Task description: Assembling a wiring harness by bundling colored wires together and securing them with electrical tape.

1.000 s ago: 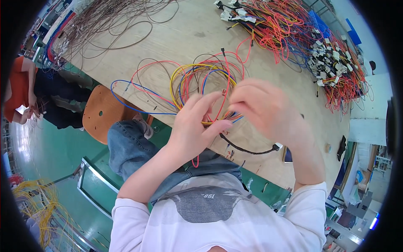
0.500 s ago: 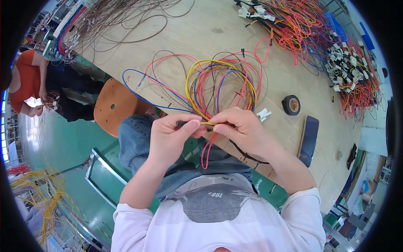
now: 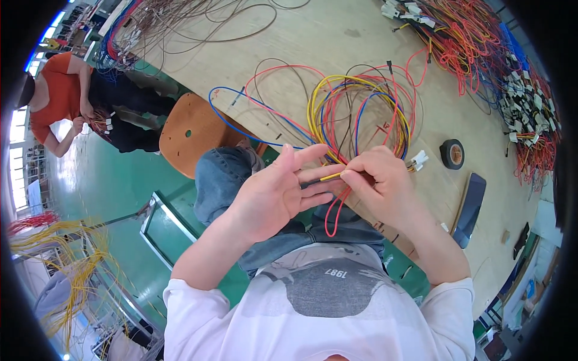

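My right hand (image 3: 380,180) pinches a yellow wire (image 3: 330,177) between thumb and fingers at the table's near edge. The wire's black-covered end (image 3: 309,182) lies across the fingers of my left hand (image 3: 268,191). That hand is palm up, its fingers spread and not closed round anything. Just beyond both hands, a loose coil of yellow, red, blue and black wires (image 3: 313,114) rests on the table. A red wire loop (image 3: 328,224) hangs below my right hand, over my lap. Beside that hand's far side sits a white connector (image 3: 419,159).
To the right lie a black tape roll (image 3: 451,154) and a phone (image 3: 469,210). Wire bundles (image 3: 463,42) with white connectors heap at the far right; brown wires (image 3: 198,27) spread far left. An orange chair (image 3: 180,141) stands left, near a seated person (image 3: 60,99) holding wires.
My left hand has let go of the wire's black end and opened, palm up. My right hand keeps its pinch. The whole view has shifted, moving the table things rightward in the picture.
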Motion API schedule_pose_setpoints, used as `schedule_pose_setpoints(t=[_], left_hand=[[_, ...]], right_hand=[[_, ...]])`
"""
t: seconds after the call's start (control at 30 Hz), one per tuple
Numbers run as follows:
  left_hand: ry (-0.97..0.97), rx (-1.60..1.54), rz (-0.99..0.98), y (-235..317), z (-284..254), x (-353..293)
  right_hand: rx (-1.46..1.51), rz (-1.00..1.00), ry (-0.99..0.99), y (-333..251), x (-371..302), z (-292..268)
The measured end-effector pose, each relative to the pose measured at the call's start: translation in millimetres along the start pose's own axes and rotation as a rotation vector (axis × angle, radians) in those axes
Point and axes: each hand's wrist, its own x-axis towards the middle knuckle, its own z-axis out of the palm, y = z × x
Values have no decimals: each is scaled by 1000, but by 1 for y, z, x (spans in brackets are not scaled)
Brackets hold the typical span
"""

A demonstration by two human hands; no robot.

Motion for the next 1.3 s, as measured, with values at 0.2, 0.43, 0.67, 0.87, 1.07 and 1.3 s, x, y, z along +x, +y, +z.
schedule_pose_setpoints(t=[0.2,0.43,0.67,0.87,1.07,1.3], left_hand=[[50,11,18,-2,5,1],[45,-11,46,-2,8,-2],[103,20,71,-6,13,-1],[92,91,148,-12,10,-1],[74,94,116,-9,6,-1],[38,72,-12,6,2,0]], right_hand=[[-18,-31,27,4,-2,5],[-19,-57,46,5,-3,4],[-42,-52,61,6,-4,6],[-63,-94,76,5,-3,7],[50,-22,-13,6,0,-3],[235,52,-144,10,1,-15]])
